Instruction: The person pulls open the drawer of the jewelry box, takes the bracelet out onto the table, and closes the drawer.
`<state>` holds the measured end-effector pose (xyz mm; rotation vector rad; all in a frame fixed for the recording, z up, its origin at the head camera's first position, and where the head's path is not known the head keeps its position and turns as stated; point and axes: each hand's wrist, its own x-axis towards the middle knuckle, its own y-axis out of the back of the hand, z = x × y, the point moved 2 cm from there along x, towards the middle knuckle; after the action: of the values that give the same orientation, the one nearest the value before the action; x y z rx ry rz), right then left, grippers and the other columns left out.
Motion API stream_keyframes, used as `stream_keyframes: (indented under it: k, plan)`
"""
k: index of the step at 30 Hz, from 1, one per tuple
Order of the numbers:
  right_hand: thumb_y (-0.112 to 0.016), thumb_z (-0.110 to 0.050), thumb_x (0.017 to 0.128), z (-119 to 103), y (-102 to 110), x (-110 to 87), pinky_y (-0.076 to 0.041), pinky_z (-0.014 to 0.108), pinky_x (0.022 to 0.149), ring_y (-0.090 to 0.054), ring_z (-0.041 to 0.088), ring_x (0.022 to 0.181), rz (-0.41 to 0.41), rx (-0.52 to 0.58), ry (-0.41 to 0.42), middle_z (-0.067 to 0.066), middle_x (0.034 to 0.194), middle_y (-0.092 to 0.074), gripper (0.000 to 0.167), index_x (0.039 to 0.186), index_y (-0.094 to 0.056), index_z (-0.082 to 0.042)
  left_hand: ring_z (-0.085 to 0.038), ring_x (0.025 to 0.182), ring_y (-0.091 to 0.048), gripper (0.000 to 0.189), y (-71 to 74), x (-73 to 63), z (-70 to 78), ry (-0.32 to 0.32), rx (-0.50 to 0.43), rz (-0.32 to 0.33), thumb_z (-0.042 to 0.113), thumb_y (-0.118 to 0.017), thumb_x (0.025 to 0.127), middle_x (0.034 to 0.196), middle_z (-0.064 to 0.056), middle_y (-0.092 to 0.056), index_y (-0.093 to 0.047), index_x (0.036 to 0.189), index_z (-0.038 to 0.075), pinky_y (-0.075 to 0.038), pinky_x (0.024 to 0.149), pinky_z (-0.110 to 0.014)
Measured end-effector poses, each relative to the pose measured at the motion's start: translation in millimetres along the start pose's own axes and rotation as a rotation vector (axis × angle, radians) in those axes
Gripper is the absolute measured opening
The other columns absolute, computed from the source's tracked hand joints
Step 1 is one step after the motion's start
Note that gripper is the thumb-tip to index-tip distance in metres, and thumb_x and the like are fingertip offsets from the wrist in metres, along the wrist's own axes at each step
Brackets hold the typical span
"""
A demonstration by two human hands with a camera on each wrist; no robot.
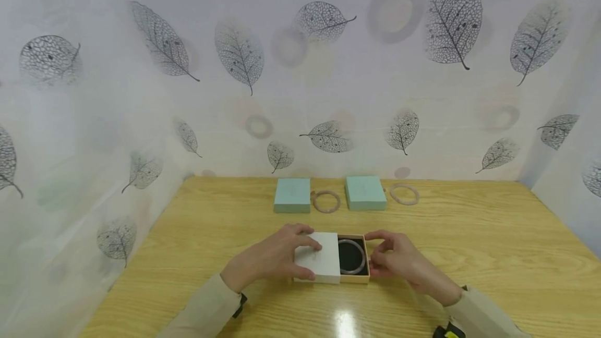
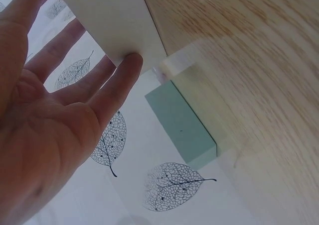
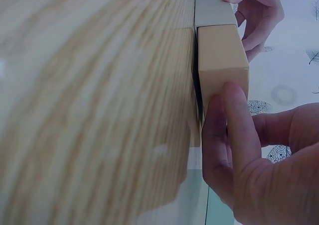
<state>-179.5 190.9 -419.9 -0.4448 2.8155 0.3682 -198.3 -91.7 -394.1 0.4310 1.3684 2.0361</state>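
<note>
A white box sleeve (image 1: 319, 257) lies near the front middle of the table. My left hand (image 1: 277, 254) grips it, thumb at its near left edge and fingers over the top. A tan inner tray (image 3: 222, 51) sticks out of the sleeve's right side. In its black lining lies a pale bangle (image 1: 360, 260), partly covered by the sleeve. Fingertips of my right hand (image 1: 404, 262) touch the tray's right end, and its index finger reaches the far corner. The left wrist view shows the sleeve (image 2: 114, 21) against the left fingers.
Behind the hands stand two mint-green boxes, one left (image 1: 292, 195) and one right (image 1: 365, 193). A pinkish bangle (image 1: 326, 211) lies between them, and another bangle (image 1: 405, 202) lies right of the second box. A leaf-patterned curtain (image 1: 347, 87) closes off the back of the wooden table (image 1: 469, 233).
</note>
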Motion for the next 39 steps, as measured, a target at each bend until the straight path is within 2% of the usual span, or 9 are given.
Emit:
stream_keyframes:
  k: [14, 26, 34, 39]
  plan:
    - [-0.054, 0.011, 0.094, 2, 3, -0.9, -0.065, 0.034, 0.071, -0.07, 0.021, 0.082, 0.003, -0.006, 0.015, 0.015, 0.095, -0.061, 0.051, 0.144, -0.045, 0.01, -0.031, 0.145, -0.044, 0.053, 0.2, -0.1, 0.4, 0.0, 0.002, -0.004, 0.045, -0.082, 0.085, 0.155, -0.009, -0.049, -0.069, 0.132, 0.025, -0.044, 0.117, -0.049]
    - [-0.05, 0.011, 0.094, 4, 6, -0.9, -0.064, 0.034, 0.071, -0.068, 0.021, 0.08, 0.008, -0.01, 0.001, 0.014, 0.094, -0.061, 0.05, 0.144, -0.045, 0.01, -0.032, 0.145, -0.044, 0.053, 0.3, 0.1, 0.6, 0.005, -0.004, -0.004, 0.045, -0.083, 0.084, 0.155, -0.009, -0.049, -0.069, 0.132, 0.025, -0.043, 0.117, -0.05]
    - [-0.055, 0.009, 0.096, 4, 9, -2.6, -0.065, 0.033, 0.072, -0.07, 0.02, 0.083, -0.006, -0.018, 0.016, 0.015, 0.096, -0.061, 0.051, 0.145, -0.044, 0.01, -0.033, 0.142, -0.046, 0.053, -0.4, 0.4, -1.1, -0.037, -0.011, 0.013, 0.042, -0.084, 0.084, 0.153, -0.012, -0.051, -0.07, 0.13, 0.022, -0.044, 0.115, -0.052]
    - [-0.055, 0.008, 0.096, 5, 11, -3.8, -0.065, 0.033, 0.072, -0.07, 0.02, 0.085, -0.011, -0.013, 0.024, 0.014, 0.095, -0.061, 0.05, 0.145, -0.044, 0.011, -0.032, 0.142, -0.047, 0.053, -0.9, 0.7, -1.8, -0.039, -0.007, 0.013, 0.043, -0.084, 0.083, 0.153, -0.011, -0.051, -0.07, 0.13, 0.022, -0.045, 0.115, -0.052]
